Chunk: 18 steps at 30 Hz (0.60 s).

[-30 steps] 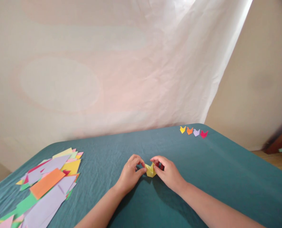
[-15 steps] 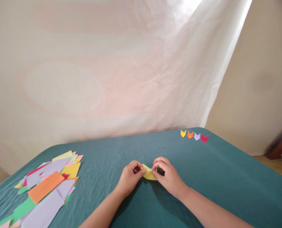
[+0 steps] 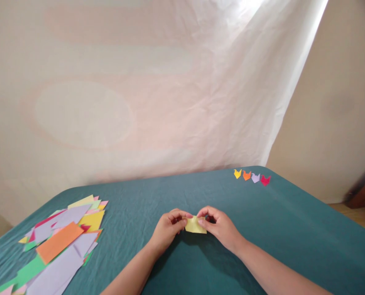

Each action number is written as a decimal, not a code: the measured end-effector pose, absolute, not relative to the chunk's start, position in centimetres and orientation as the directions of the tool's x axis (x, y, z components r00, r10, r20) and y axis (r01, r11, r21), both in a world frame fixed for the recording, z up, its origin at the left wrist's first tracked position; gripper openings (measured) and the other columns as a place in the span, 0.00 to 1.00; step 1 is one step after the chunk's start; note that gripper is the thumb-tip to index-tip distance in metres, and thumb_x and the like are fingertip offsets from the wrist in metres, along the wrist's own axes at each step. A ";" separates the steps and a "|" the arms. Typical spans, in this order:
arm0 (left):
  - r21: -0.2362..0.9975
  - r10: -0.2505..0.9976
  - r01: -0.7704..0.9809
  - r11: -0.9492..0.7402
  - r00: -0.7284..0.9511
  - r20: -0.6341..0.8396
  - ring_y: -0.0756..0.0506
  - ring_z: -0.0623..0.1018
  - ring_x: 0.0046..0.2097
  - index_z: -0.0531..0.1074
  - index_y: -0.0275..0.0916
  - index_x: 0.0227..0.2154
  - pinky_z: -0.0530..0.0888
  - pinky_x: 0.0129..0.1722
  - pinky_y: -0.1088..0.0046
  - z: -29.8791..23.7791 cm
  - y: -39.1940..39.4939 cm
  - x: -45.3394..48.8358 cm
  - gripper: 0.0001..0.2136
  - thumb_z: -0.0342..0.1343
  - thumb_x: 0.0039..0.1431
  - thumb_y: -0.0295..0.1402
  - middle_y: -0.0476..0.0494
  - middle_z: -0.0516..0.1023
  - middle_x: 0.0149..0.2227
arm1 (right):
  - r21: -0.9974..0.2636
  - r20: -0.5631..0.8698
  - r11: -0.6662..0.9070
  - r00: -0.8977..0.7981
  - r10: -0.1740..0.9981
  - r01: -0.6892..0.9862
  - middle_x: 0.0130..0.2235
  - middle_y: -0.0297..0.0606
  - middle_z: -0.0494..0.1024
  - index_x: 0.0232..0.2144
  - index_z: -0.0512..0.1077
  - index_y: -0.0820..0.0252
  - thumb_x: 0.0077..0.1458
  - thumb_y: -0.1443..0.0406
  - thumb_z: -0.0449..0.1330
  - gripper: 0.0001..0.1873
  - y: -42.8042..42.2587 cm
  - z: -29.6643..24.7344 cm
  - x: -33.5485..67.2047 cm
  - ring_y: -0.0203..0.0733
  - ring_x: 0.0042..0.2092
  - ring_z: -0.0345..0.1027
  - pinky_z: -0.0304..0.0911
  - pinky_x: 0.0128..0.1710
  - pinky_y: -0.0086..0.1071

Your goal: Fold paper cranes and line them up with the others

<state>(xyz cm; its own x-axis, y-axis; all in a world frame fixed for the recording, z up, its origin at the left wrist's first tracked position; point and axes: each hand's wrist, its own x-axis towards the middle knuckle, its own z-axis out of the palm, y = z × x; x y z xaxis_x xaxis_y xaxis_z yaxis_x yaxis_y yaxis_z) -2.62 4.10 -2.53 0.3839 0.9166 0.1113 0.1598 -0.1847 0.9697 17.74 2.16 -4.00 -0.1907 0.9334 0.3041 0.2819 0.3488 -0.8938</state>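
Observation:
Between my two hands is a small piece of pale yellow folded paper [image 3: 196, 227], held just above the green cloth. My left hand [image 3: 170, 224] pinches its left edge between thumb and fingers. On the opposite side, my right hand [image 3: 218, 227] grips the upper right part, thumb in front and index finger along the top. The paper's lower edge faces me, and its back is hidden. A shadow falls on the cloth below it.
A loose pile of coloured paper sheets [image 3: 59, 242] lies on the left of the green-covered table [image 3: 133, 246]. Several folded paper birds, among them an orange one [image 3: 246, 175] and a red one [image 3: 265, 180], stand in a row at the far right. Behind hangs a pale sheet [image 3: 157, 106].
The yellow paper has turned, now showing a broader, flatter front face. My left fingers have reached along its top edge, and my right fingers have closed down onto it.

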 end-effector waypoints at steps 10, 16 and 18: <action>0.995 0.903 0.079 -0.056 0.430 0.017 0.53 0.67 0.26 0.74 0.35 0.36 0.61 0.24 0.80 -3.2 4.3 -2.5 0.12 0.61 0.50 0.36 0.48 0.73 0.27 | -0.908 0.264 0.327 -0.249 0.932 0.261 0.32 0.32 0.73 0.37 0.72 0.57 0.54 0.65 0.57 0.07 1.8 -3.7 17.6 0.37 0.33 0.64 0.60 0.34 0.28; 1.000 0.900 0.005 -0.009 0.437 0.006 0.52 0.71 0.28 0.73 0.34 0.36 0.64 0.27 0.80 -3.5 4.3 -2.2 0.13 0.63 0.46 0.32 0.48 0.75 0.29 | -0.916 0.248 0.312 -0.254 0.935 0.254 0.33 0.33 0.74 0.38 0.72 0.58 0.53 0.64 0.58 0.08 1.7 -3.7 17.7 0.37 0.33 0.65 0.60 0.33 0.29; 1.000 0.906 0.022 -0.014 0.424 0.003 0.52 0.72 0.28 0.73 0.34 0.36 0.65 0.28 0.79 -3.5 4.4 -2.3 0.14 0.64 0.45 0.31 0.47 0.75 0.29 | -0.919 0.236 0.299 -0.250 0.939 0.258 0.34 0.33 0.75 0.38 0.72 0.58 0.53 0.64 0.58 0.08 1.8 -3.8 17.7 0.38 0.34 0.65 0.61 0.34 0.29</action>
